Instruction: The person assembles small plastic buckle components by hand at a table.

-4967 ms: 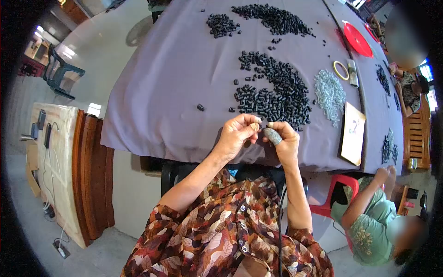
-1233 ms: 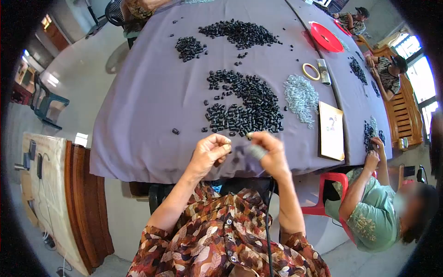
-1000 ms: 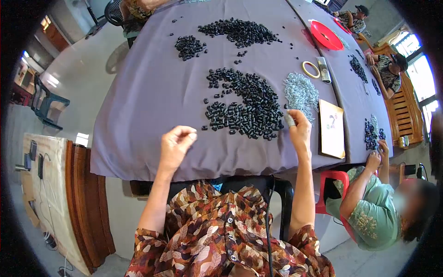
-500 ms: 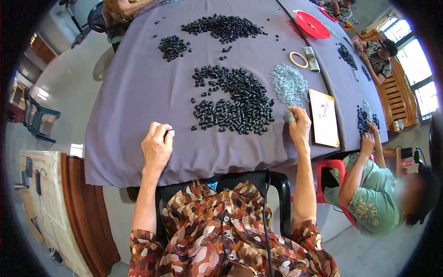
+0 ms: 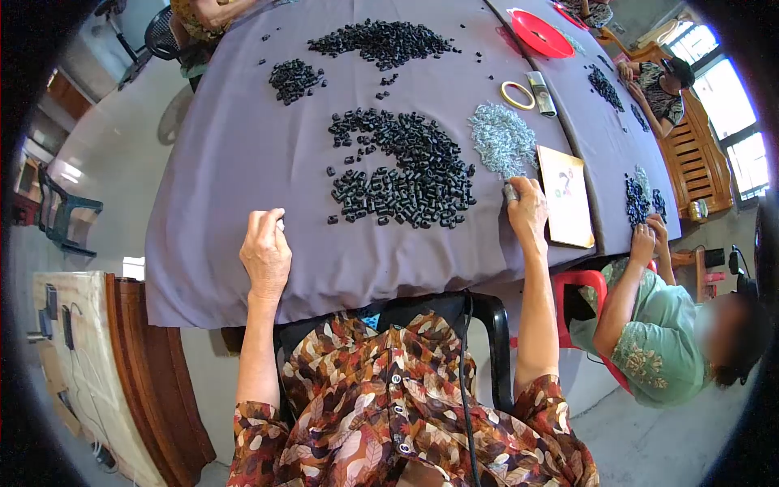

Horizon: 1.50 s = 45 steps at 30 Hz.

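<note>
My left hand rests on the grey-purple cloth, left of the large pile of black pieces. Its fingers are curled together, and anything inside them is hidden. At the near edge of the heap of small clear pieces is my right hand, its fingertips pressed together at the heap. A grey wrap covers one of its fingers. Whatever those fingertips pinch is too small to make out. Just right of this hand lies a card with a printed drawing.
Two more black piles lie farther back. A tape roll, a banded bundle and a red plate are at the back right. A co-worker in green handles black pieces at the right. Another person sits beyond.
My hands, earlier close together before the black pile, have moved apart: the left one leftward, the right one over to the clear pieces. The whole view has shifted slightly.
</note>
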Available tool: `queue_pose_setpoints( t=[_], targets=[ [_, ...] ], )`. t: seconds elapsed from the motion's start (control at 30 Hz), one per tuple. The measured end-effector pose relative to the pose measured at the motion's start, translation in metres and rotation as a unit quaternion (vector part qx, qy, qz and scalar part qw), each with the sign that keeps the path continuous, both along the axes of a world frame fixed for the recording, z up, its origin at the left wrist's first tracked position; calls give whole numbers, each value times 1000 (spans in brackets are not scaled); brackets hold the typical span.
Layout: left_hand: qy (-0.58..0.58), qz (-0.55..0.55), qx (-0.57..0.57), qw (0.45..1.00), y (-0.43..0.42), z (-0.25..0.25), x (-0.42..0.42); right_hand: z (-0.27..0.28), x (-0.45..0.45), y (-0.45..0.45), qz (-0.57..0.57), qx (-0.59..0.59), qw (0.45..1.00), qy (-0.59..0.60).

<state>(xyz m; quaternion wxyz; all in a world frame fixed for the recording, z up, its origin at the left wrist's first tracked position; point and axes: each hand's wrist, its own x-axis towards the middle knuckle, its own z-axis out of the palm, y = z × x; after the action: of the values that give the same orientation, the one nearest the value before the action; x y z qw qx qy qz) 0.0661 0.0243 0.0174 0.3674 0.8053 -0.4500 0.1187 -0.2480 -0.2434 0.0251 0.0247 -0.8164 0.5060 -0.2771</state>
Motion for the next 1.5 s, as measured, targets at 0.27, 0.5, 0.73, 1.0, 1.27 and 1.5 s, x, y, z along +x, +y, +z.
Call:
queue_pose_setpoints(
  t=[0.27, 0.5, 0.73, 1.0, 1.27, 1.5],
  targets=[
    [7, 3, -4, 1000, 0, 4, -2, -1, -12, 4, 20, 66, 996, -63],
    [-2, -14, -22, 1000, -1, 4, 0, 8, -1, 3, 30, 65, 996, -47],
    [1, -10, -12, 1000, 0, 3, 0, 7, 5, 4, 87, 47, 995, 13],
    [30, -3, -1, 1000, 0, 5, -1, 2, -19, 8, 41, 61, 997, -39],
    [38, 0, 6, 999, 2, 5, -1, 7, -1, 20, 94, 18, 995, -42],
    [50, 3, 4, 999, 2, 7, -2, 10, 2, 27, 73, 10, 997, -32]
  ],
)
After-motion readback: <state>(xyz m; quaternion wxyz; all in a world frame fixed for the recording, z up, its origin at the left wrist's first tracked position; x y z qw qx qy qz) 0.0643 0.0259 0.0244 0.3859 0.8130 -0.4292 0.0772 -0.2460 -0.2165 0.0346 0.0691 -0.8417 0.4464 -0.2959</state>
